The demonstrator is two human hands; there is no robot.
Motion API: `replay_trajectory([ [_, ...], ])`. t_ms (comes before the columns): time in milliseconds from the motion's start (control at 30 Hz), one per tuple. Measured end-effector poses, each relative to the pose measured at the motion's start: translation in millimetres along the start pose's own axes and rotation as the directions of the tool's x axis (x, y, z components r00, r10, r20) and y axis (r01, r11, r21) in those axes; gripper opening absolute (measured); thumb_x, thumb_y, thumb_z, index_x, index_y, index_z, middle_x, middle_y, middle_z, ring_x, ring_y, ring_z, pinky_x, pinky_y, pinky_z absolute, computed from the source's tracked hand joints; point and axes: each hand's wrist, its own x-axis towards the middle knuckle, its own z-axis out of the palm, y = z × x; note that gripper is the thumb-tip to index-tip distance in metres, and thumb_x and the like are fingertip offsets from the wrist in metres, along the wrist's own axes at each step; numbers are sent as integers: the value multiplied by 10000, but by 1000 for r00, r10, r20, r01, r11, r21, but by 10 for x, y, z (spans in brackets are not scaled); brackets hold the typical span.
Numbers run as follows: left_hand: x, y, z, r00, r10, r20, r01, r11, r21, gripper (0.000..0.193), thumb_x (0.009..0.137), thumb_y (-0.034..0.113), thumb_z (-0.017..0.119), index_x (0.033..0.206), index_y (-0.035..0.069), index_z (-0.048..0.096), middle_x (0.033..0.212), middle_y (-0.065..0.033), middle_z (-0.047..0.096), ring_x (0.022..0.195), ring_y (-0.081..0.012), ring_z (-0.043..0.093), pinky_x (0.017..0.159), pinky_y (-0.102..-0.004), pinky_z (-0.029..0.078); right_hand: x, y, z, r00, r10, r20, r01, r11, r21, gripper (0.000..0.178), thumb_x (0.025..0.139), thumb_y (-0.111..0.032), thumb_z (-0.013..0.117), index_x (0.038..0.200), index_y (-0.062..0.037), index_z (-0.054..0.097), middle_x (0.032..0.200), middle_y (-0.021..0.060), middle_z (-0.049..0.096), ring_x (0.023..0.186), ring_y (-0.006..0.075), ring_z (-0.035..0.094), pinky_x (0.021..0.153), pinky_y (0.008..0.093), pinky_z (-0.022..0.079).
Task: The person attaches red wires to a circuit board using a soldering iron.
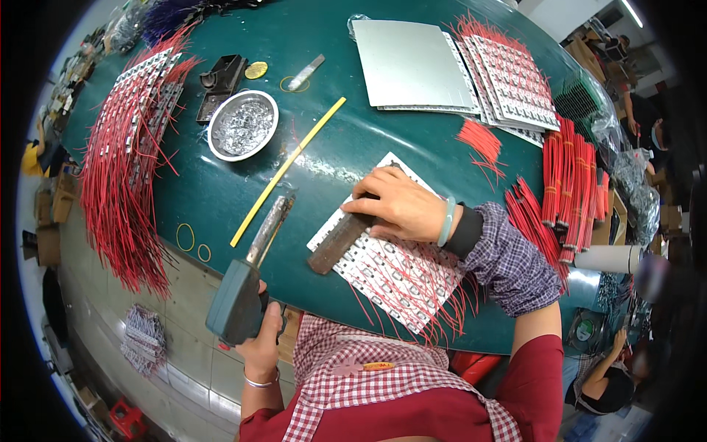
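Observation:
My left hand (262, 340) is wrapped round the grip of a teal pistol-shaped tool (234, 302) at the table's near edge. Its long, worn metal barrel (270, 230) points up and away over the table. Right of it, a white circuit board panel (401, 276) lies at a slant, with thin red wires spread over its near part. My right hand (401, 206) grips a dark brown bar (339, 244) from above, its fingers curled over it. The bar lies across the panel, its near left end showing; part of it is hidden under the hand.
A white-rimmed bowl (243, 125) of silvery scraps, a black box (220, 81) and a yellow strip (289, 171) lie on the green table (324, 81). Red-wired panels (132, 147) hang at the left edge. Flat boards (412, 66) and red wire bundles (568, 184) sit at right.

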Motion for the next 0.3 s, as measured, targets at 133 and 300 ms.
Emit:
replay_trajectory([
  [133,82,-58,-32,999,44,-27,-44,999,7,423,840,-65,660,1254,-29,575,944,-81,616,624,-78,519,544,-223,410,49,108,-40,997,-71,3,71,997,13,522,731,-189,790,1214,-133,601,1135,80,560,1102,279,531,959,420,399],
  [300,198,18,-49,996,-69,-54,68,998,-17,434,843,-59,657,1267,-26,568,1112,-112,635,641,-91,541,563,-232,445,201,334,-111,974,-104,201,68,981,181,557,741,-155,776,1263,-141,581,1171,88,556,1107,290,531,961,452,396],
])
